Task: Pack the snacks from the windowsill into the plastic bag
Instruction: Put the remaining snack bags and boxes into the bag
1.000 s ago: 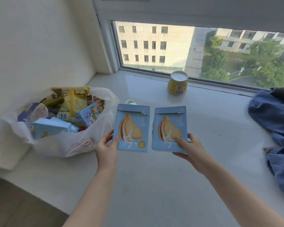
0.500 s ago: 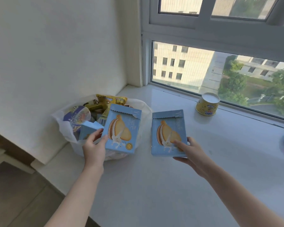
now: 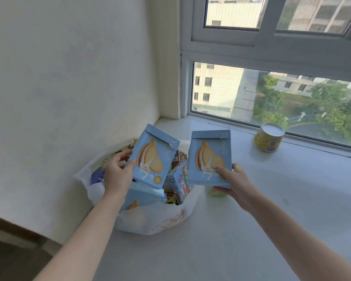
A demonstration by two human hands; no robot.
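while both hands are loaded, the left hand (image 3: 118, 175) grips one blue box (image 3: 150, 159) by its lower left edge, thumb on the face and fingers behind, and holds it tilted over the open bag (image 3: 150, 222), which is crowded with cartons and packets. the right hand (image 3: 233, 183) pinches a second box (image 3: 209, 159) at its lower right corner, thumb on the printed biscuit, holding it upright just beside the bag's rim, above the sill (image 3: 272, 209). these look like thin card cartons: light, stiff enough to carry by an edge, but likely to dent if squeezed mid-face. each top shows a jagged tear line; whether it is opened i cannot tell, so keeping them level seems wise. an edge hold suits, then lay each flat on the pile. a yellow can (image 3: 268, 138) stands by the window, well apart, not yet packed.
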